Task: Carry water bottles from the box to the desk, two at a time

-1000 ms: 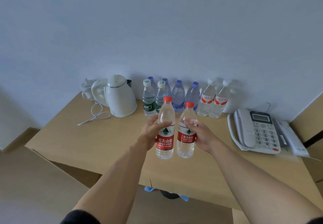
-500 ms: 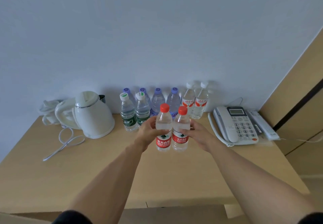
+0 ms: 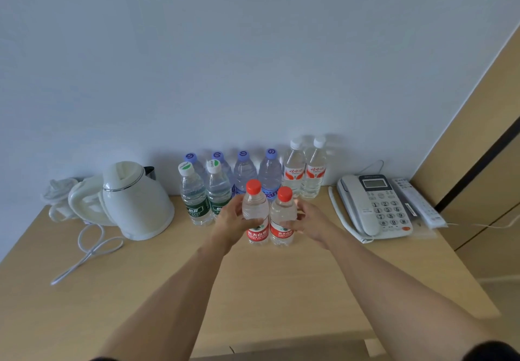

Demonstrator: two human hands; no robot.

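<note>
Placing step under way: the left hand (image 3: 229,225) is gripping one red-capped bottle (image 3: 255,214), the right hand (image 3: 305,221) is gripping the second red-capped bottle (image 3: 282,218), fingers wrapping each body at label height. Both bottles are standing upright and touching side by side, toward the desk's (image 3: 168,290) back edge, just in front of the bottle row (image 3: 253,172) lining the wall. Bases are probably resting on the desk, though a slight gap can't be ruled out from this angle. Both forearms are reaching straight out, wrists angling inward. Next move is calling for a clean release without tipping either bottle, then heading back to the box, which isn't showing here.
</note>
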